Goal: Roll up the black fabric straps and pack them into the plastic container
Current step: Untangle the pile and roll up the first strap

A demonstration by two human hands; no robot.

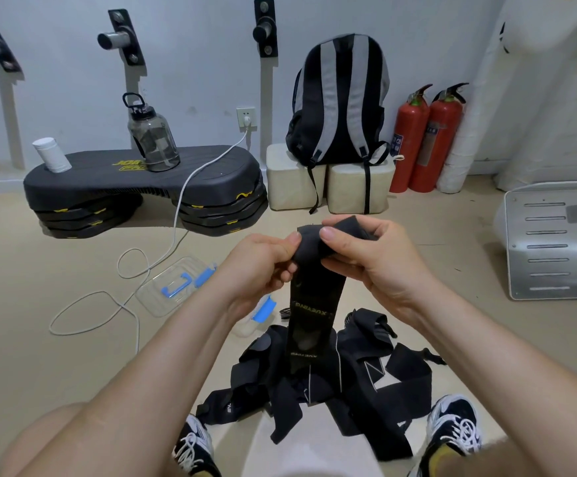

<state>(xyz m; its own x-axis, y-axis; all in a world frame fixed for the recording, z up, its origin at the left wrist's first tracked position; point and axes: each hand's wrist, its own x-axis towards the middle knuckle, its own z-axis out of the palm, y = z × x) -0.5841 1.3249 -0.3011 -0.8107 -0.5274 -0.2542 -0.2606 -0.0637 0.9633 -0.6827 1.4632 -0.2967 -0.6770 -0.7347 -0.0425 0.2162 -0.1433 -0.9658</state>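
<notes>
Here, both hands meet above the floor (39,270). The left hand (263,266) pinches the top end of a black strap (314,304) between thumb and curled fingers, and the right hand (366,256) grips the same folded end just beside it. The strap hangs straight down into a loose pile of black straps (349,383) lying between the shoes (452,432). The plastic container (247,328) shows partly behind the left wrist, its clear lid (173,287) lying flat further left.

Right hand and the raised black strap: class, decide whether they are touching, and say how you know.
Touching. The head view shows the right hand pinching the black strap at its folded top end, thumb pressed on the fabric.
</notes>
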